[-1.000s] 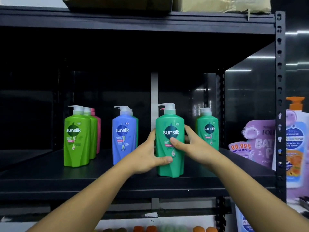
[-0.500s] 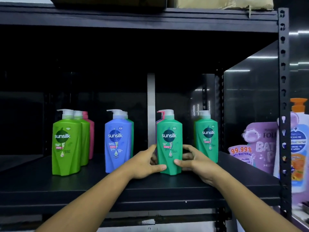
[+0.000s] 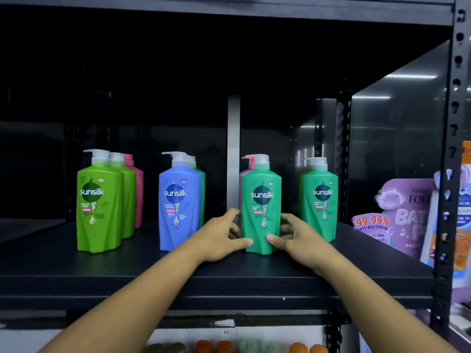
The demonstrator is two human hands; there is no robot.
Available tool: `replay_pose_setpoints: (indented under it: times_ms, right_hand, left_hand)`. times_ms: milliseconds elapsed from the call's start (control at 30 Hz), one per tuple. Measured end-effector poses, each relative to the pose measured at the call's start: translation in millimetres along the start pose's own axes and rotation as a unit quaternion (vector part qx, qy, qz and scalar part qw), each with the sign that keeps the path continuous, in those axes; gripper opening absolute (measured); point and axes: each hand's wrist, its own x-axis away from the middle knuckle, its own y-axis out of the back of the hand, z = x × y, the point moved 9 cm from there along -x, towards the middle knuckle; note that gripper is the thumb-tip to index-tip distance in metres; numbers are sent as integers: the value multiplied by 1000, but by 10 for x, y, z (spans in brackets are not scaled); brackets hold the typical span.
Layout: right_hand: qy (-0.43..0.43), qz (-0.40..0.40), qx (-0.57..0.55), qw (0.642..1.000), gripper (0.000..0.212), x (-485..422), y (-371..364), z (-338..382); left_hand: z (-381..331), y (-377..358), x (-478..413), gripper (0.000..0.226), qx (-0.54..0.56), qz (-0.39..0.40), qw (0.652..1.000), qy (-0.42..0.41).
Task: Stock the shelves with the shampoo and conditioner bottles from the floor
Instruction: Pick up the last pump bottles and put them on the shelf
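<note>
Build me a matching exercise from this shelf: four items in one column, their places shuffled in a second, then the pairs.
Column one
1. pink bottle
2. blue bottle
3. teal bottle by the white strip
4. purple pouch

Column two
A. gripped low down between the left hand and the right hand
B. past the right end of the shelf
C. behind two lime green bottles
D. front of the second row from the left

Pairs: 1-C, 2-D, 3-A, 4-B
</note>
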Motion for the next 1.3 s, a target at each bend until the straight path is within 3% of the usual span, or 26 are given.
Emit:
replay_pose_setpoints:
  times_ms: [233,433,533,667,1100,1167,1300]
  right_hand:
    - [-15,-11,49,999,41,0,17,-20]
    - [-69,-153,-100,981,35,61,416,-109]
    - [-57,-122,-113,984,32,90,353,-32]
    - [-52,-56,-27,997,33,57,143,-29]
    - [-32,-37,29,998,25,27,89,-47]
    - [-32,-70,37,996,29,27,167,-41]
    - [-45,-239,104,964,45,40,677,-35]
  left_hand:
    - [39,-3,-12,54,-13,-5,1000,15]
    - [45,-9,18,48,-7,-5,1000,24]
    - [23,-15,28,50,-15,-3,1000,26]
    - [10,-16,21,49,-26,-6,999,27]
    - [14,22,17,49,-29,-32,998,36]
    - [18,19,25,50,-34,-26,998,40]
    - [43,2,32,58,-50,-10,998,44]
